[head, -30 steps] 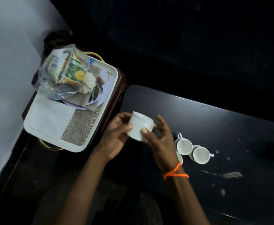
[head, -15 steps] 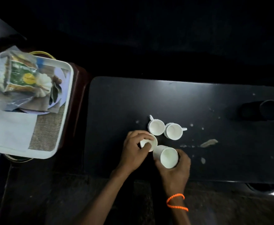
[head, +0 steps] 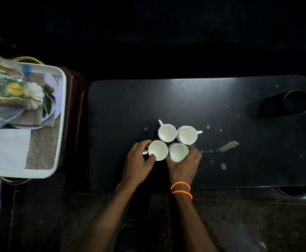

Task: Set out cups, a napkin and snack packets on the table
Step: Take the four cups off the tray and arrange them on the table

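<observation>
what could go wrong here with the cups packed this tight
The four white cups sit bunched together. As the left hand and right hand let go of the near left cup and near right cup, fingers could knock the far cups. Crumbs on the table might get into them.

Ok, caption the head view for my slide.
Both hands group four white cups on a dark table; tray waits alongside.

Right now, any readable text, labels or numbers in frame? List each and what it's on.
Green snack packet in the clear bag on the white tray: white lettering and a yellow round badge, both too blurred to read.
White cups: no print visible.
Black table: no markings, only crumbs.
Nothing legible anywhere.
</observation>
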`<state>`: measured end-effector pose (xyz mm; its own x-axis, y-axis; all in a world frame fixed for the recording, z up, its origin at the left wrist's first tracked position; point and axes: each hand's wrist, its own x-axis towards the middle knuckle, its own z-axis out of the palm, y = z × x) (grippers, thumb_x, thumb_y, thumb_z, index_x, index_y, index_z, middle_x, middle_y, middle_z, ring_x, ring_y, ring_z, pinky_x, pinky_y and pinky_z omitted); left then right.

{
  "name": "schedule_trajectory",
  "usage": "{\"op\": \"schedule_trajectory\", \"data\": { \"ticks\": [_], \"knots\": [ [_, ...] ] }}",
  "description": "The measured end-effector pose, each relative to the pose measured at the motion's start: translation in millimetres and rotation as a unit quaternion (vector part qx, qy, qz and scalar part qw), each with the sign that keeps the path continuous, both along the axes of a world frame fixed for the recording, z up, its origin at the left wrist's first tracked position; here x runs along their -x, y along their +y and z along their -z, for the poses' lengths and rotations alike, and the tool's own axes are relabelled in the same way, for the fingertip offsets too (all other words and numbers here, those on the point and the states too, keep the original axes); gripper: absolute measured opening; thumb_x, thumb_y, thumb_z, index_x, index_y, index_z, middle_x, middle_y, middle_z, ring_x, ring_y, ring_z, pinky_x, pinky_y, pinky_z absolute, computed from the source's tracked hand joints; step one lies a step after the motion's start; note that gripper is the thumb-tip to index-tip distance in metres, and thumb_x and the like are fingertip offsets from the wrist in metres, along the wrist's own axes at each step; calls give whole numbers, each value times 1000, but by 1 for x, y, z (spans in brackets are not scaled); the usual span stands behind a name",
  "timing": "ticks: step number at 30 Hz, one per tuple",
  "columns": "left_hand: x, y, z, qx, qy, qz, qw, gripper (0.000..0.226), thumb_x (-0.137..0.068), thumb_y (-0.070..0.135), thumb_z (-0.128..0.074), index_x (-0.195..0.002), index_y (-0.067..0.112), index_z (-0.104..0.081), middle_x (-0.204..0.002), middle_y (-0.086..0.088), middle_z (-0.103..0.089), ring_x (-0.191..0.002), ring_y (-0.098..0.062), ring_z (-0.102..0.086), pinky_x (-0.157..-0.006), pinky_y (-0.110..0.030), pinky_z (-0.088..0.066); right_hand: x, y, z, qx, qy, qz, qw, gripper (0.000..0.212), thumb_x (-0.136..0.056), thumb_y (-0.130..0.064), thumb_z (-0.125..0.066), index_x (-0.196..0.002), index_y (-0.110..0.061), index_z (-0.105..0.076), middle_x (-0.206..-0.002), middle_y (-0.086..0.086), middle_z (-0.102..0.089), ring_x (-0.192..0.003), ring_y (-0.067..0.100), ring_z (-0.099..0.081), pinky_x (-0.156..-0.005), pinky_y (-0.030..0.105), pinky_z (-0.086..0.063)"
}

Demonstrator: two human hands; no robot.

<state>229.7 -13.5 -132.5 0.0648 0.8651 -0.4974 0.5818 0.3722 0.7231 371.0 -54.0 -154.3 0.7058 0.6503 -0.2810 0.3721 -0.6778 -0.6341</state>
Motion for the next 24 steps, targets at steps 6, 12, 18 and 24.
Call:
{"op": "schedule_trajectory", "data": {
  "ticks": [6, 12, 18, 24],
  "knots": [
    [5, 1, 9, 37, 27, -44, 998, 60, -84, 30, -76, -141, 25, -57, -108, 8, -72, -87, -12, -72, -86, -40, -60, -9, -10, -3, -15, 39, 1, 999, 94, -57, -9, -97, -138, -4, -48, -133, 15, -46, -117, 20, -53, -99, 23, -47],
    [4, -6, 9, 45, 13, -87, 995, 68, -77, 60, -64, -136, 27, -63, -114, 9, -69, -94, -5, -69, -90, -33, -59, 1, -38, -17, -24, 7, 76, 997, 61, -72, -8, -87, -124, -3, -56, -117, 15, -56, -104, 19, -55, -92, 7, -40],
    [0, -7, 8, 44, -41, -77, 995, 46, -90, 32, -73, -136, 32, -68, -135, 9, -65, -119, -5, -64, -100, -31, -58, 32, -42, -16, -20, 174, 132, 976, 14, -89, -28, -74, -97, -26, -63, -87, 3, -72, -83, 30, -73, -74, 26, -61],
    [-16, -29, -1, 81, -76, -151, 982, 34, -98, 28, -67, -128, 43, -71, -130, 17, -71, -117, -1, -67, -102, -28, -56, 32, -32, -19, -27, 267, 98, 958, 34, -92, -37, -60, -118, -20, -73, -116, 3, -72, -103, 27, -72, -86, 51, -61]
  ]
}}
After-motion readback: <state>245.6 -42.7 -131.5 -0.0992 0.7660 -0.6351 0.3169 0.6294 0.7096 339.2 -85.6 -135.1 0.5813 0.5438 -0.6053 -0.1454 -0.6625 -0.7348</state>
